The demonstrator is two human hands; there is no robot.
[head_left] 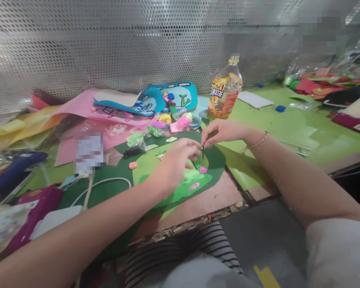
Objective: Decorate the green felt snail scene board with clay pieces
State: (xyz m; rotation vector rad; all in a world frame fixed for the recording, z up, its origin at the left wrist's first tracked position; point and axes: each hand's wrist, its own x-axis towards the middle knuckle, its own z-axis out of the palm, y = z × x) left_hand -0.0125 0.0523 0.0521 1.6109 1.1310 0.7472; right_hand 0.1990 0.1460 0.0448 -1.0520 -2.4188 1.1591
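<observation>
Left hand blurred, hiding part of green paper scene; whether it touches right hand unclear. Dark sliver at right hand too small to identify. Left card pixelated, unreadable. Speckled item near left, cut by edge.

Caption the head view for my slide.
Right hand holding a thin dark strip over green artwork, left hand close by.

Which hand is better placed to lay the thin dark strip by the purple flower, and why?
Probably the right hand: its fingers seem to pinch the strip close to the flower. The left hand is blurred, its hold unclear.
</observation>
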